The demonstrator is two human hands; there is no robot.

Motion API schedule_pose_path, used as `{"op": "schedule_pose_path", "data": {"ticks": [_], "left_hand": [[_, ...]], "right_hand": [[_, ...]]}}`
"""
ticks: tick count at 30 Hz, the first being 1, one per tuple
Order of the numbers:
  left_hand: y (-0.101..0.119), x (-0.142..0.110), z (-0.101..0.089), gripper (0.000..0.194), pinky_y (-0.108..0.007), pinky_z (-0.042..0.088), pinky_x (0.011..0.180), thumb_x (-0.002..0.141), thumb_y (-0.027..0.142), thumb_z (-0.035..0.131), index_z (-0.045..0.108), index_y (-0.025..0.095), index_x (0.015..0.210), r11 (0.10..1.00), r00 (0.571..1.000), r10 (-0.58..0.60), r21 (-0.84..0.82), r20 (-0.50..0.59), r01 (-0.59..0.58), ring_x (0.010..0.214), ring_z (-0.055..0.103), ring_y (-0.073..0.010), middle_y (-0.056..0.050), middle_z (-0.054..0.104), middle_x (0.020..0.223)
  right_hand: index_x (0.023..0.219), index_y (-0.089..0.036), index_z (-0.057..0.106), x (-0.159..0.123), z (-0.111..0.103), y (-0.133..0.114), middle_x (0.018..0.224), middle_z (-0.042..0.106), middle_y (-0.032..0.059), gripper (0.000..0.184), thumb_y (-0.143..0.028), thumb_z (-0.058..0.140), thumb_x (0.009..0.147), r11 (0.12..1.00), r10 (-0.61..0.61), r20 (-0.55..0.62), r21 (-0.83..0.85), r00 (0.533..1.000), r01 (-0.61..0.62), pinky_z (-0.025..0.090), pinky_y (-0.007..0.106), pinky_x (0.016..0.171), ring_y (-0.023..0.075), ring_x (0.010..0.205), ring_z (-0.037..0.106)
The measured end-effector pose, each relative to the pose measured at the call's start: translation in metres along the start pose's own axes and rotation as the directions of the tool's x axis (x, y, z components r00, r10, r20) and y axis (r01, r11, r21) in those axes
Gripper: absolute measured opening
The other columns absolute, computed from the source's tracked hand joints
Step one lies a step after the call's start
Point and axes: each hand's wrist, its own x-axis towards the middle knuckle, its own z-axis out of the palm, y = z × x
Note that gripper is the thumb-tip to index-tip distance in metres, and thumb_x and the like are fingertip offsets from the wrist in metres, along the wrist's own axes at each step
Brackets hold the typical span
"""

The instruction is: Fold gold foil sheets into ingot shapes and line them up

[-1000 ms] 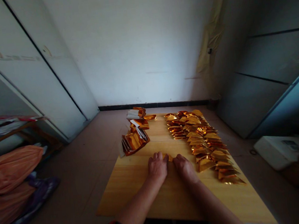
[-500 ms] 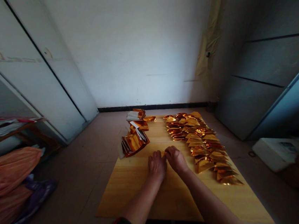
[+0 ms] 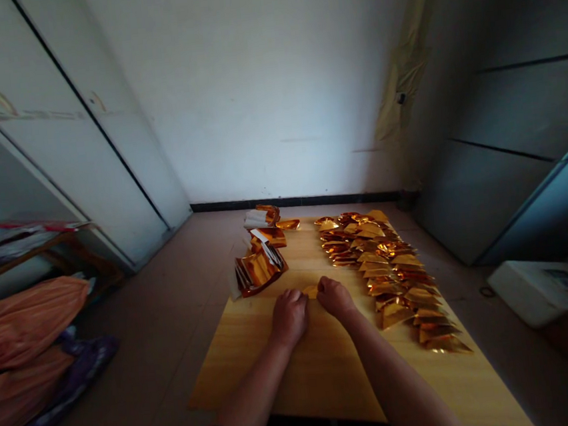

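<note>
A small piece of gold foil paper (image 3: 312,292) spans the gap between my two hands over the middle of the wooden table. My left hand (image 3: 290,316) has its fingers closed on the paper's left end. At the right end, my right hand (image 3: 335,296) pinches it with curled fingers. Rows of folded gold foil pieces (image 3: 379,264) overlap along the table's right side, just beyond my right hand. A stack of gold foil sheets (image 3: 260,269) lies past my left hand, with some pale edges showing.
More foil and a grey-white bundle (image 3: 259,219) lie at the table's (image 3: 238,358) far left corner, near a single folded foil piece (image 3: 288,224). A white box (image 3: 532,289) is on the floor at right. Orange cloth (image 3: 28,324) hangs at left, below a shelf.
My hands have moved slightly apart, and more of the gold foil paper shows between them. The whole view has shifted a little, with the table appearing further right.
</note>
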Motion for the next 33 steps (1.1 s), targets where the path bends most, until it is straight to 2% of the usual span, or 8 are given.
{"op": "schedule_pose_path", "data": {"ticks": [6, 10, 14, 18, 22, 27, 33], "left_hand": [[-0.018, -0.005, 0.005, 0.026, -0.033, 0.046, 0.085, 0.080, 0.009, 0.049, 0.069, 0.020, 0.092, 0.984, 0.995, 0.079, -0.154, -0.056, -0.087, 0.092, 0.057, -0.0180, -0.006, 0.067, 0.096], [-0.020, -0.007, 0.001, 0.029, -0.035, 0.045, 0.088, 0.078, 0.008, 0.051, 0.070, 0.022, 0.096, 0.984, 0.998, 0.055, -0.168, -0.010, -0.056, 0.096, 0.057, -0.0184, -0.005, 0.068, 0.102], [-0.017, -0.007, -0.002, 0.030, -0.035, 0.044, 0.088, 0.078, 0.008, 0.052, 0.070, 0.023, 0.097, 0.986, 1.000, 0.029, -0.163, 0.010, -0.027, 0.099, 0.056, -0.0193, -0.004, 0.068, 0.104], [-0.017, -0.007, -0.002, 0.030, -0.035, 0.044, 0.088, 0.077, 0.007, 0.051, 0.070, 0.022, 0.096, 0.985, 1.000, 0.027, -0.173, -0.002, -0.027, 0.098, 0.056, -0.0190, -0.005, 0.068, 0.103], [-0.017, -0.008, -0.001, 0.032, -0.035, 0.044, 0.086, 0.076, 0.006, 0.051, 0.070, 0.022, 0.097, 0.985, 1.000, 0.031, -0.171, -0.002, -0.031, 0.099, 0.056, -0.0195, -0.005, 0.068, 0.104], [-0.018, -0.008, 0.000, 0.030, -0.035, 0.044, 0.085, 0.076, 0.006, 0.052, 0.070, 0.022, 0.094, 0.986, 1.000, 0.025, -0.166, -0.008, -0.026, 0.098, 0.056, -0.0188, -0.004, 0.068, 0.103], [-0.017, -0.006, -0.002, 0.024, -0.033, 0.042, 0.085, 0.078, 0.010, 0.054, 0.068, 0.022, 0.093, 0.986, 1.000, 0.023, -0.167, -0.005, -0.023, 0.096, 0.055, -0.0185, -0.004, 0.068, 0.099]], "right_hand": [[0.091, -0.018, 0.062, -0.002, 0.002, 0.003, 0.090, 0.068, 0.0061, 0.021, -0.012, 0.049, 0.076, 1.000, -0.003, 0.021, -0.002, 1.000, 0.003, 0.035, 0.022, 0.063, 0.0149, 0.081, 0.061], [0.091, -0.018, 0.061, -0.003, 0.000, -0.005, 0.091, 0.067, 0.0069, 0.016, -0.027, 0.054, 0.079, 0.999, 0.030, 0.008, -0.034, 1.000, -0.030, 0.038, 0.024, 0.064, 0.0171, 0.082, 0.062], [0.096, -0.017, 0.059, -0.002, 0.003, -0.015, 0.096, 0.066, 0.0098, 0.033, -0.045, 0.059, 0.077, 0.990, 0.091, -0.002, -0.103, 0.996, -0.091, 0.041, 0.026, 0.065, 0.0211, 0.086, 0.064], [0.102, -0.017, 0.057, 0.002, 0.007, -0.018, 0.100, 0.066, 0.0128, 0.042, -0.048, 0.062, 0.075, 0.984, 0.124, -0.011, -0.131, 0.992, -0.124, 0.044, 0.029, 0.067, 0.0239, 0.088, 0.065], [0.104, -0.016, 0.057, 0.003, 0.006, -0.017, 0.102, 0.066, 0.0122, 0.040, -0.043, 0.065, 0.075, 0.983, 0.134, 0.006, -0.127, 0.991, -0.132, 0.043, 0.027, 0.068, 0.0224, 0.090, 0.064], [0.095, -0.017, 0.061, 0.005, 0.001, -0.009, 0.092, 0.068, 0.0074, 0.022, -0.024, 0.063, 0.074, 0.994, 0.101, 0.043, -0.058, 0.994, -0.098, 0.040, 0.023, 0.065, 0.0174, 0.085, 0.062], [0.086, -0.017, 0.066, 0.004, 0.004, 0.012, 0.086, 0.066, 0.0055, 0.019, -0.009, 0.056, 0.072, 1.000, 0.001, -0.015, 0.029, 1.000, 0.000, 0.038, 0.020, 0.065, 0.0138, 0.078, 0.060]]}}
